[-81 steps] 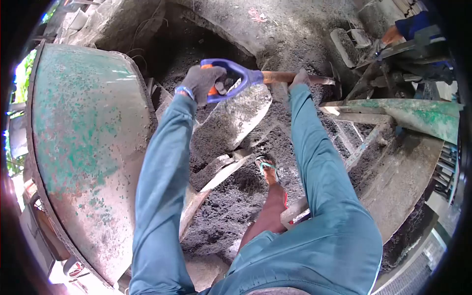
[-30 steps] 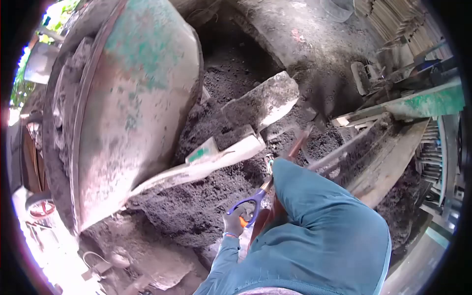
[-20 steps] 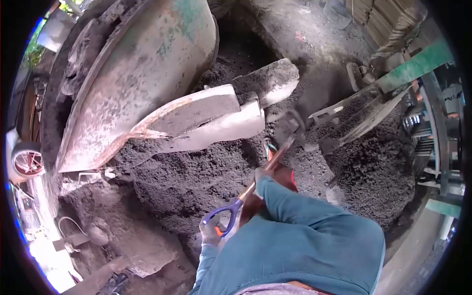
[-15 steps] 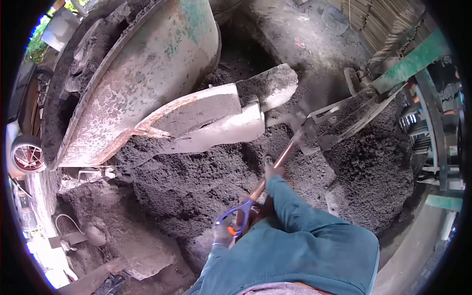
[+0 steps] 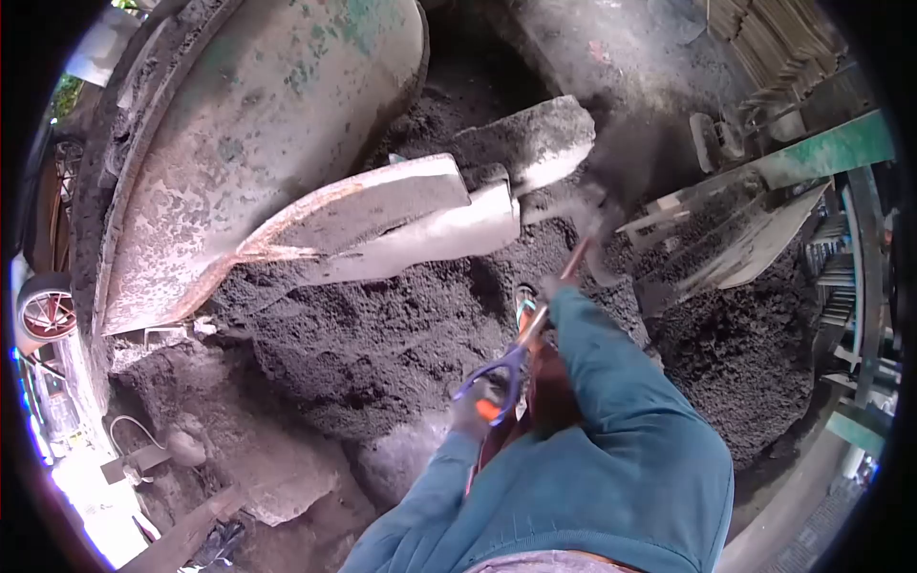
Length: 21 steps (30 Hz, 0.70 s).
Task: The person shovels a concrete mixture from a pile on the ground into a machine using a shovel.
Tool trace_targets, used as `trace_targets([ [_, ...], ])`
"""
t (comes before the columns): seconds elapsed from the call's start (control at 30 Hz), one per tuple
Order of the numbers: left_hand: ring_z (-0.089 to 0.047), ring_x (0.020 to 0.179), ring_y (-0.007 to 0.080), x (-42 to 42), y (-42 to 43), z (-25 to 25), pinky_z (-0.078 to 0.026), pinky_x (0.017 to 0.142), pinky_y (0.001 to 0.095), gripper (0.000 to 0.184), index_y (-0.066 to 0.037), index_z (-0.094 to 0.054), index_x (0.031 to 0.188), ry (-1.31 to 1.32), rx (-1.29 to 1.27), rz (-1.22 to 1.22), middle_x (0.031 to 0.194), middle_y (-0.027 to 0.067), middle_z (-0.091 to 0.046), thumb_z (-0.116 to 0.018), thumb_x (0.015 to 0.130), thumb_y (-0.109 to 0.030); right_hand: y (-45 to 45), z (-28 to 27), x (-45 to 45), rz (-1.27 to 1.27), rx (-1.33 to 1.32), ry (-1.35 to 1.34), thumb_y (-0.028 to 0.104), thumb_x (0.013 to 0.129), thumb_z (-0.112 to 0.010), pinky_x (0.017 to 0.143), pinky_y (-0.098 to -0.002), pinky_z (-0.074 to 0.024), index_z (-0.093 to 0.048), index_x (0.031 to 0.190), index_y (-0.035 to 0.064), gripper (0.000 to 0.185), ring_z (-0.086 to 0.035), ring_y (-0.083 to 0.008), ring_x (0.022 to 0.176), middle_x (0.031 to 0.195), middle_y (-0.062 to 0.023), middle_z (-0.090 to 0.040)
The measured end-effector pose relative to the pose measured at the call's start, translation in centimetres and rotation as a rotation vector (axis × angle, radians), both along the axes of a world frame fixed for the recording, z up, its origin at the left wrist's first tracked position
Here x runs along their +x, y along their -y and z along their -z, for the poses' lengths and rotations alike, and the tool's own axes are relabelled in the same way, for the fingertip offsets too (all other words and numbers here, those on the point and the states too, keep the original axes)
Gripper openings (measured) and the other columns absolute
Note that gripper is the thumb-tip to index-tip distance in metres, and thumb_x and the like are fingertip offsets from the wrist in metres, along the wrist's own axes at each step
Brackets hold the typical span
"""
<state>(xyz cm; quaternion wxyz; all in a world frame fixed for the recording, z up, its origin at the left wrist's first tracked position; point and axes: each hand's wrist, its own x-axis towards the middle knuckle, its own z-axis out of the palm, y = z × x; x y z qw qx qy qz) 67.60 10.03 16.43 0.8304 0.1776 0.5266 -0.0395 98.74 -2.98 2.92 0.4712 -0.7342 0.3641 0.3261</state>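
My left hand (image 5: pixel 465 418) is wrapped round the orange grip of a shovel's purple D-handle (image 5: pixel 517 371). Farther up the brown shaft (image 5: pixel 537 325), my right hand (image 5: pixel 558 286) is closed, partly blurred and covered by the blue-green sleeve. The shovel slants up and away to the right; its far end is smeared by motion near dusty, dark loose material. Below and left of the shaft spreads a heap of dark, crumbly material (image 5: pixel 382 344). A pale, dust-covered curved piece (image 5: pixel 411 244) lies just beyond that heap.
A large worn metal tub (image 5: pixel 258 153) leans at the upper left. A rough block (image 5: pixel 549 143) lies behind the heap. At right are a green beam (image 5: pixel 831 153), a slanted board (image 5: pixel 764 248) and another dark heap (image 5: pixel 740 363). A spoked wheel (image 5: pixel 48 313) stands far left.
Both hands and the shovel have shifted right within the view, the right hand also moving upward and farther out. The view itself has moved slightly.
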Motion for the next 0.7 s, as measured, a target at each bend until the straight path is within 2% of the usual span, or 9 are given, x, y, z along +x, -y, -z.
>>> trace_targets([
  [0.1, -0.06, 0.063, 0.0175, -10.0, -4.1, -4.1, -0.052, 0.057, 0.0336, 0.009, -0.007, -0.064, 0.096, -0.309, 0.473, 0.181, 0.077, 0.003, -0.062, -0.062, 0.09, -0.013, -4.0, 2.2, -12.3, 0.086, -0.036, 0.036, 0.023, 0.077, -0.071, 0.063, -0.0392, -0.0536, -0.058, 0.107, -0.0083, 0.045, -0.065, -0.0265, 0.067, 0.087, -0.0178, -0.067],
  [0.17, -0.057, 0.055, 0.018, -12.9, -6.3, -6.5, -0.049, 0.047, 0.0351, 0.005, -0.007, -0.063, 0.092, -0.365, 0.353, -0.069, 0.074, 0.0036, -0.06, -0.064, 0.087, -0.008, -3.4, 7.5, -17.9, -0.08, -0.228, 0.019, 0.026, 0.076, -0.074, 0.066, -0.0377, -0.0536, -0.058, 0.108, -0.0069, 0.048, -0.065, -0.0249, 0.075, 0.086, -0.0158, -0.066],
  [0.27, -0.051, 0.048, 0.0187, -12.0, -7.3, -8.4, -0.046, 0.043, 0.0376, 0.014, -0.005, -0.061, 0.095, -0.415, 0.43, 0.055, 0.069, 0.004, -0.055, -0.062, 0.082, -0.001, -4.2, 1.6, -19.0, 0.02, -0.174, 0.063, 0.024, 0.075, -0.073, 0.07, -0.0363, -0.0535, -0.058, 0.111, -0.0071, 0.05, -0.064, -0.0235, 0.083, 0.091, -0.015, -0.065],
  [0.33, -0.053, 0.049, 0.0181, -9.8, -6.8, -6.4, -0.047, 0.043, 0.0363, 0.011, -0.004, -0.061, 0.093, -0.361, 0.359, 0.02, 0.07, 0.0039, -0.056, -0.063, 0.082, -0.001, -1.1, 6.5, -17.6, 0.148, 0.027, 0.262, 0.022, 0.073, -0.072, 0.074, -0.0361, -0.0535, -0.058, 0.114, -0.0078, 0.052, -0.064, -0.0234, 0.088, 0.097, -0.0157, -0.065],
  [0.43, -0.052, 0.05, 0.0143, -0.4, -4.1, -6.4, -0.044, 0.041, 0.03, 0.009, -0.007, -0.062, 0.088, -0.225, 0.362, 0.123, 0.066, 0.0013, -0.055, -0.065, 0.081, -0.002, 2.7, -6.0, -8.0, 0.104, -0.033, 0.089, 0.025, 0.076, -0.065, 0.072, -0.039, -0.0548, -0.058, 0.113, -0.0066, 0.049, -0.065, -0.0261, 0.083, 0.091, -0.0175, -0.066],
  [0.47, -0.057, 0.055, 0.0145, 1.2, -3.2, -3.3, -0.047, 0.044, 0.0308, 0.007, -0.003, -0.063, 0.088, -0.116, 0.29, 0.153, 0.074, 0.0047, -0.06, -0.068, 0.083, -0.004, 6.7, 1.7, -5.0, 0.018, 0.018, 0.007, 0.026, 0.079, -0.062, 0.069, -0.0418, -0.055, -0.061, 0.103, -0.0056, 0.04, -0.065, -0.0295, 0.074, 0.08, -0.018, -0.065],
  [0.57, -0.059, 0.054, 0.016, 9.2, -0.3, -4.4, -0.048, 0.046, 0.0313, 0.008, -0.002, -0.065, 0.088, -0.051, 0.34, 0.295, 0.074, 0.0076, -0.065, -0.069, 0.084, -0.007, 12.7, 9.7, 2.7, 0.042, 0.164, -0.027, 0.033, 0.084, -0.06, 0.065, -0.0425, -0.0511, -0.063, 0.089, -0.0026, 0.036, -0.062, -0.0283, 0.072, 0.082, -0.0147, -0.065],
  [0.63, -0.06, 0.053, 0.0163, 11.7, -0.5, -9.6, -0.049, 0.047, 0.0309, 0.007, -0.002, -0.065, 0.086, -0.02, 0.275, 0.338, 0.073, 0.0083, -0.065, -0.068, 0.085, -0.008, 13.7, 10.4, 5.4, -0.022, 0.184, -0.113, 0.027, 0.084, -0.059, 0.066, -0.0422, -0.0529, -0.062, 0.087, -0.0021, 0.029, -0.065, -0.0299, 0.069, 0.079, -0.0156, -0.067],
  [0.7, -0.059, 0.049, 0.0172, 9.2, -0.1, -8.4, -0.049, 0.046, 0.031, 0.008, -0.001, -0.065, 0.082, -0.049, 0.314, 0.279, 0.067, 0.0092, -0.064, -0.065, 0.086, -0.009, 13.0, 8.2, 3.6, -0.107, 0.142, -0.171, 0.026, 0.085, -0.058, 0.07, -0.0419, -0.0538, -0.063, 0.089, -0.0025, 0.029, -0.066, -0.0305, 0.072, 0.082, -0.0167, -0.067],
])
